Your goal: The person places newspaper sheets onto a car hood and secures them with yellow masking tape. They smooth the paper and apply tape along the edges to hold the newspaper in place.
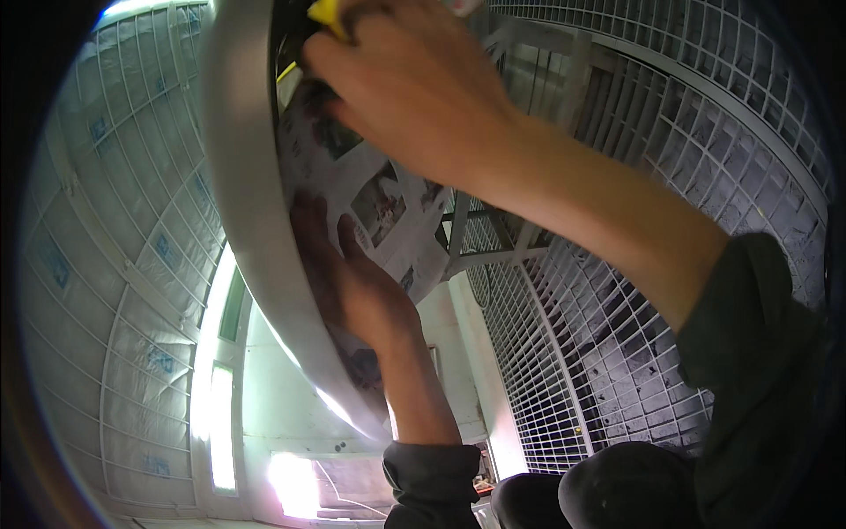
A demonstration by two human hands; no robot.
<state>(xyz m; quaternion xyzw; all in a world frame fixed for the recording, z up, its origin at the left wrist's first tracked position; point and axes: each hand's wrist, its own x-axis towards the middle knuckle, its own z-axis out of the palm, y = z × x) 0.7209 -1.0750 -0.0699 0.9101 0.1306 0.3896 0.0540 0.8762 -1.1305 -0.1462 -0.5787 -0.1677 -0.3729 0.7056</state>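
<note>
A long curved grey panel (242, 167) stands upright in front of me, with printed newspaper (388, 207) covering its inner side. My left hand (357, 286) lies against the newspaper near the panel's edge, fingers apart and partly in shadow. At the top, my right hand (414, 88) is closed on yellow tape (327, 14), beside the upper part of the panel; motion blurs its fingers. A thin yellow strip (286, 72) runs along the panel's inner edge just below that hand.
Metal grating (608, 353) spreads over the right side, with a grey metal frame (493, 256) behind the newspaper. On the left is a wire grid over plastic sheeting (115, 220). Bright light strips (222, 423) shine lower left. My dark knees (617, 489) show at the bottom.
</note>
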